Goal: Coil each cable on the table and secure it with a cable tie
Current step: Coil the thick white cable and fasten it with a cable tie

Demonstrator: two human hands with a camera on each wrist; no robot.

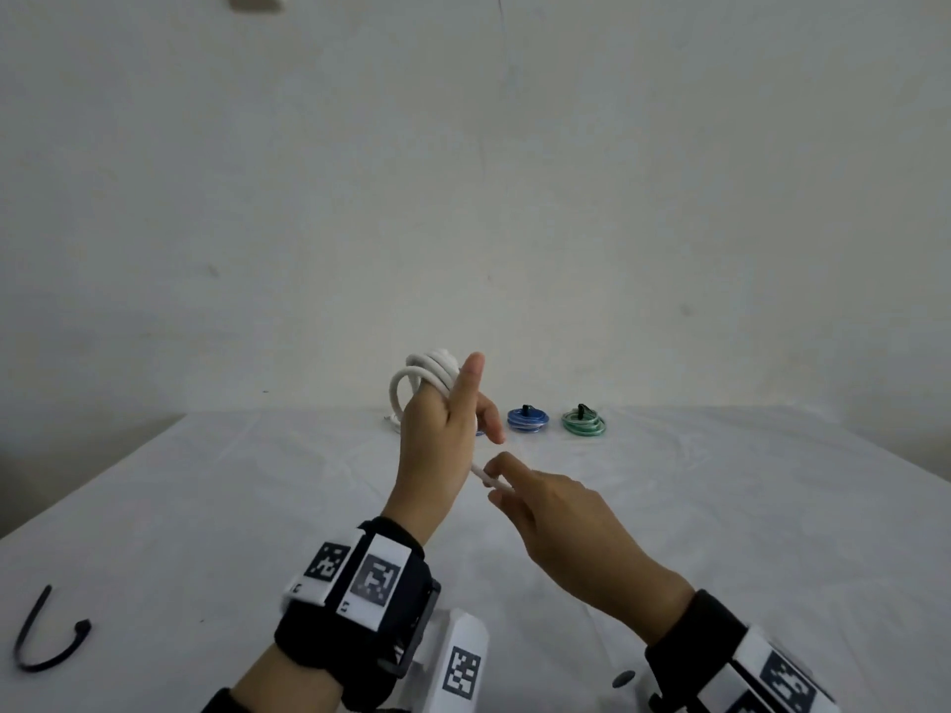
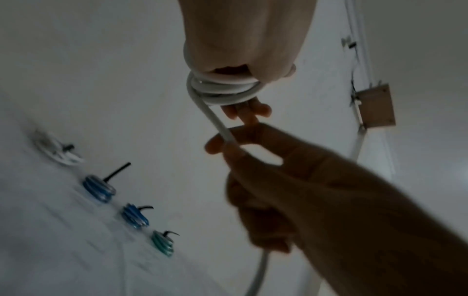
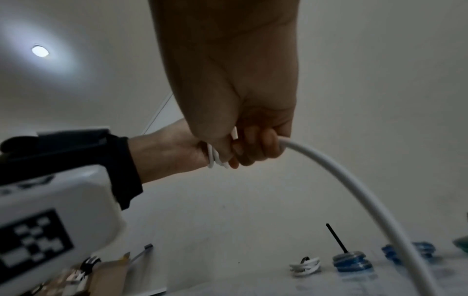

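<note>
Coiling is under way: the left hand [image 1: 437, 429] is raised over the bench [image 1: 206, 506], white cable [image 2: 220, 90] looped round its fingers. The right hand [image 1: 556, 517] pinches the free strand. Next, wind the remainder, then fetch the black cable tie [image 1: 46, 640] near left.

Bare room, prob. a data-recording setup: white-clothed table [image 1: 206, 506], plain wall [image 1: 463, 198], surface-mounted junction box [image 2: 376, 105]

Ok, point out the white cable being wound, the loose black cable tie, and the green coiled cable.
White round cable [image 1: 429, 370], head view: on the loops wound round the left hand's fingers.
Loose black plastic cable tie [image 1: 41, 656], head view: on its curved strap.
Green coiled cable [image 1: 584, 425], head view: on the coil's near loops.
</note>
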